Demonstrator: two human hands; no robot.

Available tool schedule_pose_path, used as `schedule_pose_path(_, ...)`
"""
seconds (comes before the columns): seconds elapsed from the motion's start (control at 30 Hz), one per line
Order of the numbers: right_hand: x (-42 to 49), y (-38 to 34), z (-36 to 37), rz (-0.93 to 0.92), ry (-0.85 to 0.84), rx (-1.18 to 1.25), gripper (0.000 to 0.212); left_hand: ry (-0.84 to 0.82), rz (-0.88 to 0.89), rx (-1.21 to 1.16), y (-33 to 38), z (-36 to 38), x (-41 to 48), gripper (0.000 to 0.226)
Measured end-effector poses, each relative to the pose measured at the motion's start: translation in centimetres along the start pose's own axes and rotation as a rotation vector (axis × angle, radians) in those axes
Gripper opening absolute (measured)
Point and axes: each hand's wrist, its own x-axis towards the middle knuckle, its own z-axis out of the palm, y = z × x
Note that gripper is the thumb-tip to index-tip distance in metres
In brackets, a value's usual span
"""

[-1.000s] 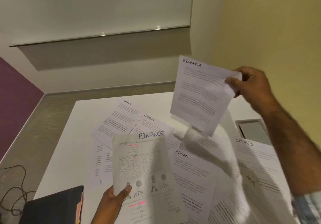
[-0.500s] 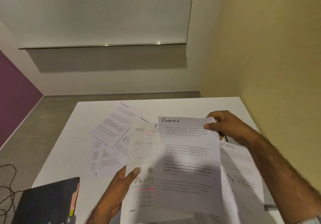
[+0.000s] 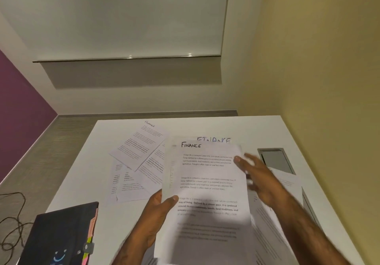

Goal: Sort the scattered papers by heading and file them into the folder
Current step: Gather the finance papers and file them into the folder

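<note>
At the lower left edge of the white printed sheets headed FINANCE point(image 3: 207, 182), the left hand point(image 3: 156, 217) pinches the small stack, thumb on top and fingers underneath. That one-sided pinch looks like the weak spot. The right side hangs unsupported, and the sheet behind, whose own FINANCE heading peeks above the top edge, could fan out or slip free. The right hand point(image 3: 259, 176) is spread with its fingers straight over the right edge of the top sheet and grasps nothing; blur hides whether it touches the paper. A hasty tap from it could knock the stack askew.

Beyond the stack, loose printed pages point(image 3: 141, 145) overlap on the white table point(image 3: 205, 127), one also headed FINANCE and easy to miss. Further pages point(image 3: 273, 227) lie beneath the right forearm, which could drag them along. Near the left corner sits the dark folder with coloured tabs point(image 3: 61, 234), apart from both hands.
</note>
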Motion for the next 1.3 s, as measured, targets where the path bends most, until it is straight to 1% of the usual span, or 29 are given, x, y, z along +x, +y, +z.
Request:
schedule_pose_path(0.03,-0.8,1.2,-0.1,0.068,-0.122,0.077,0.057,0.013,0.004,-0.015,-0.1,0.0,0.0,0.031)
schedule_pose_path(0.07,-1.7,2.4,0.0,0.097,-0.229,0.117,0.052,0.022,0.01,-0.01,-0.1,0.2,-0.1,0.031)
schedule_pose_path(0.1,-2.7,3.3,0.4,0.081,-0.309,0.116,0.045,0.022,0.022,0.016,-0.2,0.3,-0.2,0.03)
schedule_pose_path(0.13,-3.5,3.9,0.9,0.038,-0.335,0.067,0.04,0.019,0.034,0.065,-0.3,0.5,-0.2,0.031)
schedule_pose_path(0.23,-4.8,5.1,2.3,-0.134,-0.223,-0.069,0.034,0.021,0.091,0.256,-0.8,1.3,-0.2,0.029)
schedule_pose_path(0.3,-5.3,5.1,2.9,-0.2,-0.135,-0.088,0.029,0.047,0.121,0.332,-1.4,1.6,0.0,0.024)
schedule_pose_path(0.33,-5.2,5.4,2.8,-0.212,-0.088,-0.085,0.026,0.067,0.125,0.351,-1.7,1.7,0.0,0.022)
schedule_pose_path(0.4,-4.9,6.4,2.5,-0.214,-0.02,-0.08,0.022,0.094,0.135,0.359,-2.4,1.9,0.0,0.027)
schedule_pose_path(0.47,-4.7,7.4,2.2,-0.216,0.034,-0.083,0.021,0.087,0.144,0.349,-3.3,2.0,0.1,0.031)
schedule_pose_path(0.53,-4.5,8.6,1.9,-0.221,0.041,-0.094,0.026,0.078,0.146,0.326,-4.3,2.1,0.1,0.026)
schedule_pose_path(0.67,-4.4,10.7,0.7,-0.291,-0.038,-0.195,0.036,0.092,0.104,0.32,-6.0,2.3,0.1,0.026)
schedule_pose_path(0.73,-4.2,11.8,0.3,-0.263,-0.057,-0.266,0.044,0.102,0.101,0.358,-6.6,2.4,0.1,0.023)
schedule_pose_path(0.8,-3.9,12.4,0.2,-0.207,-0.05,-0.311,0.046,0.111,0.098,0.38,-7.0,2.6,0.1,0.024)
schedule_pose_path(0.9,-3.3,13.2,0.6,-0.169,-0.019,-0.371,0.037,0.117,0.106,0.412,-6.7,2.8,0.2,0.021)
schedule_pose_path(1.0,-2.6,13.1,0.9,-0.137,0.028,-0.295,0.026,0.129,0.1,0.393,-5.7,2.2,0.8,0.015)
schedule_pose_path(1.1,-2.0,12.3,2.2,-0.106,-0.01,-0.271,0.019,0.164,0.087,0.321,-4.1,0.9,1.6,0.017)
schedule_pose_path(1.17,-1.2,12.0,3.8,-0.081,-0.016,-0.295,0.015,0.184,0.061,0.281,-3.4,-0.8,2.5,0.021)
schedule_pose_path(1.2,-0.7,11.9,4.6,-0.079,-0.003,-0.31,0.013,0.198,0.048,0.301,-3.1,-2.1,3.1,0.025)
schedule_pose_path(1.27,0.3,11.8,6.2,-0.076,0.045,-0.331,0.011,0.25,0.026,0.367,-2.8,-5.1,4.9,0.046)
schedule_pose_path(1.3,0.6,11.7,7.0,-0.065,0.071,-0.33,0.012,0.284,0.01,0.389,-2.6,-6.8,6.0,0.05)
